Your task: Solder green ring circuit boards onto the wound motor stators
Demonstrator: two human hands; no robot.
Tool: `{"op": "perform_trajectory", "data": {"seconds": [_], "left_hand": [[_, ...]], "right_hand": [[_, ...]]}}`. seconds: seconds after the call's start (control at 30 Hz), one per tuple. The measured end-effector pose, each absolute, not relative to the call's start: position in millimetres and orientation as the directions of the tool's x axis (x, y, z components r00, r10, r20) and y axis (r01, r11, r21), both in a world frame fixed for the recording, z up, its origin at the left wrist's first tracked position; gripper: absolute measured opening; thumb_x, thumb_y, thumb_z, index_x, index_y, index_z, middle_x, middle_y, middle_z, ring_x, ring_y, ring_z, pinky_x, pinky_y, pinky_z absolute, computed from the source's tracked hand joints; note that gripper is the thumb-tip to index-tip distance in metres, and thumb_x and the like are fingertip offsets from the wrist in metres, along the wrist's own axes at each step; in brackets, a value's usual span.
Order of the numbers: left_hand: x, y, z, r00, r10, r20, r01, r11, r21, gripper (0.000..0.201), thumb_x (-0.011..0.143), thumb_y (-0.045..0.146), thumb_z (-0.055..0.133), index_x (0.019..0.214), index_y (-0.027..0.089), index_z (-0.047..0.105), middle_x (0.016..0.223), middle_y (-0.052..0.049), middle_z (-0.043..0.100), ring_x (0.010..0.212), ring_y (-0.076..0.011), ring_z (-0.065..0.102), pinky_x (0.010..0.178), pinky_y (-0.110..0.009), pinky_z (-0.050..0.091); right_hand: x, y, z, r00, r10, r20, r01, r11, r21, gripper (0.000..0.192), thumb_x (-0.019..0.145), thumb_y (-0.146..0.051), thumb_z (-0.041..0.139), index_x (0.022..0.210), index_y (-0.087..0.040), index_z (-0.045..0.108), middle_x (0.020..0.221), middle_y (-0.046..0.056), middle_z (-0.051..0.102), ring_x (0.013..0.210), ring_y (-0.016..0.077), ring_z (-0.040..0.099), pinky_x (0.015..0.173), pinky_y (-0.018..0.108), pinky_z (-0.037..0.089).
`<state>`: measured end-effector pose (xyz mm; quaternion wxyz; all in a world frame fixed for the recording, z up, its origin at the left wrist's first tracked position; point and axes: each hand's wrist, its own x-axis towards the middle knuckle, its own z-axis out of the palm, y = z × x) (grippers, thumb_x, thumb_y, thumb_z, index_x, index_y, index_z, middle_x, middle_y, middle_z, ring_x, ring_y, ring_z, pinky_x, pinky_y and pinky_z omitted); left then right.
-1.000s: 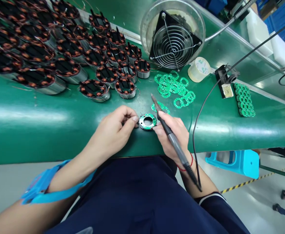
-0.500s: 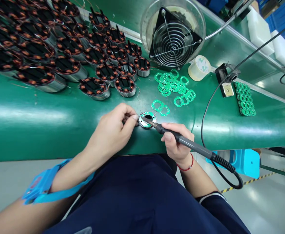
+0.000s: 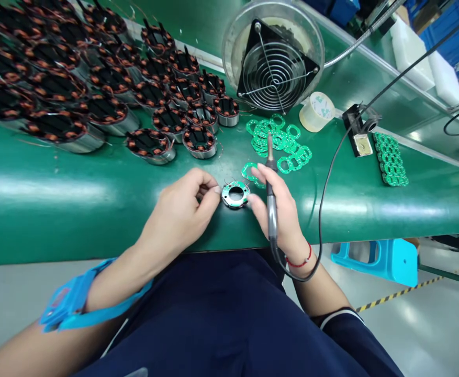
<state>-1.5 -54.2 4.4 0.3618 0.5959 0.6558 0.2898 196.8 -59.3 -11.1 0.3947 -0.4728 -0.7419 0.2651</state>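
Note:
A small motor stator topped with a green ring-shaped circuit board (image 3: 235, 194) sits near the front edge of the green bench (image 3: 56, 188). My left hand (image 3: 182, 209) pinches its left side with the fingertips. My right hand (image 3: 280, 209) holds a soldering iron (image 3: 270, 183), whose tip points up and away from the board, while the fingers of that hand touch the stator's right side. The iron's black cable (image 3: 323, 178) loops past my wrist. Two loose green boards (image 3: 253, 173) lie just beyond the stator.
Several copper-wound stators (image 3: 150, 94) crowd the bench's back left. A pile of green boards (image 3: 278, 137), a fan in a round guard (image 3: 273, 57), a tape roll (image 3: 316, 111), an iron stand (image 3: 358, 137) and stacked boards (image 3: 391, 159) lie to the right. A blue stool (image 3: 374, 259) stands below.
My right hand has swung the soldering iron off the board, so its tip now points up and away, and its fingers have come onto the stator. My left hand has stayed put.

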Motion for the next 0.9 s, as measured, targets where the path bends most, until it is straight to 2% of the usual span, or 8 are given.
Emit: {"op": "perform_trajectory", "data": {"seconds": [0.07,0.17,0.27,0.43,0.57,0.73,0.9], "left_hand": [[-4,-56,-3,-0.026,0.99,-0.138,0.505,0.132,0.853,0.024,0.086,0.044,0.053,0.097,0.023,0.055,0.09,-0.004,0.068,0.082,-0.0231,0.066,0.077,-0.038,0.054],[-4,-65,-13,0.043,0.994,-0.099,0.415,0.073,0.907,0.053,0.082,0.05,0.063,0.124,0.021,0.05,0.122,-0.012,0.067,0.109,-0.0282,0.068,0.094,-0.046,0.057],[3,-75,-21,0.112,0.993,-0.038,0.471,-0.019,0.882,0.072,0.08,0.049,0.071,0.139,0.02,0.042,0.14,-0.016,0.059,0.129,-0.0331,0.061,0.111,-0.053,0.052],[20,-80,-30,0.053,0.997,0.056,0.63,-0.077,0.773,0.054,0.091,0.036,0.061,0.139,0.017,0.047,0.134,-0.016,0.062,0.127,-0.035,0.06,0.11,-0.054,0.049],[24,-77,-30,0.06,0.995,0.082,0.678,-0.101,0.728,0.052,0.093,0.034,0.058,0.141,0.018,0.049,0.128,-0.015,0.064,0.119,-0.0338,0.061,0.103,-0.051,0.05],[13,-66,-20,0.21,0.976,0.051,0.653,-0.179,0.736,0.047,0.095,0.039,0.056,0.138,0.021,0.056,0.128,-0.013,0.065,0.118,-0.0338,0.059,0.102,-0.051,0.049],[-2,-44,-15,0.38,0.924,0.04,0.572,-0.269,0.775,0.044,0.091,0.038,0.057,0.132,0.022,0.062,0.125,-0.012,0.065,0.121,-0.0334,0.059,0.108,-0.053,0.05]], "right_hand": [[198,-54,-13,-0.309,0.917,0.251,0.511,0.383,-0.77,0.054,0.103,-0.038,0.062,0.154,-0.026,0.046,0.145,0.012,0.068,0.137,0.0278,0.066,0.12,0.049,0.052],[196,-53,-14,-0.332,0.924,0.191,0.491,0.342,-0.801,0.059,0.103,-0.033,0.06,0.157,-0.027,0.039,0.145,0.012,0.068,0.136,0.0254,0.066,0.118,0.047,0.053],[191,-57,-16,-0.298,0.935,0.191,0.484,0.32,-0.814,0.059,0.103,-0.029,0.06,0.157,-0.027,0.037,0.141,0.011,0.069,0.132,0.0234,0.068,0.115,0.044,0.055],[180,-67,-22,-0.141,0.954,0.266,0.532,0.299,-0.792,0.05,0.104,-0.027,0.059,0.151,-0.026,0.042,0.127,0.008,0.075,0.117,0.0211,0.074,0.106,0.039,0.059],[173,-76,-24,-0.087,0.939,0.331,0.672,0.301,-0.677,0.038,0.107,-0.03,0.053,0.145,-0.025,0.051,0.121,0.008,0.077,0.109,0.0227,0.076,0.101,0.04,0.058],[169,-83,-21,-0.09,0.914,0.396,0.761,0.32,-0.564,0.034,0.111,-0.033,0.044,0.138,-0.021,0.06,0.109,0.008,0.081,0.097,0.0223,0.075,0.092,0.038,0.058],[171,-86,-20,-0.137,0.891,0.434,0.77,0.371,-0.519,0.036,0.109,-0.034,0.047,0.14,-0.02,0.059,0.117,0.011,0.08,0.101,0.0229,0.075,0.093,0.038,0.058]]}}
